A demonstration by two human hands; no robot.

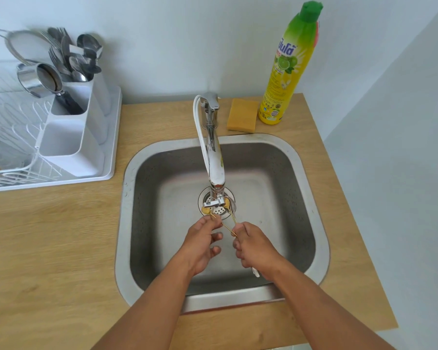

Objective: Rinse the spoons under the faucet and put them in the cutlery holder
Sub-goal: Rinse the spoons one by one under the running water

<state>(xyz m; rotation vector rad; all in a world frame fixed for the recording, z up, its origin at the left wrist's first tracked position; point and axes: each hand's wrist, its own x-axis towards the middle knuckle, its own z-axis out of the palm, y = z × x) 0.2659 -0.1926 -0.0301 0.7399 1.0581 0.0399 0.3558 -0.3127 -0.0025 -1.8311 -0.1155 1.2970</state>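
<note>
Two thin gold spoons lie under the faucet [214, 173] outlet, over the drain of the steel sink [311, 198]. The left spoon's bowl [205, 210] has a handle that runs down-right to my right hand [256, 248]. The right spoon's bowl [227, 204] also leads back to that hand, which grips both handle ends. My left hand [202, 243] pinches the left spoon's handle just behind its bowl. I cannot tell whether water is running. The white cutlery holder [71, 152] stands at the left in the dish rack, with forks and spoons [84, 59] in its back compartment.
A metal cup-shaped tool with a black handle [39, 80] sits in the holder's middle compartment. The white dish rack tray [111, 137] holds a wire rack. An orange sponge [242, 114] and a yellow dish-soap bottle [288, 66] stand behind the sink. A white object [256, 272] shows under my right wrist.
</note>
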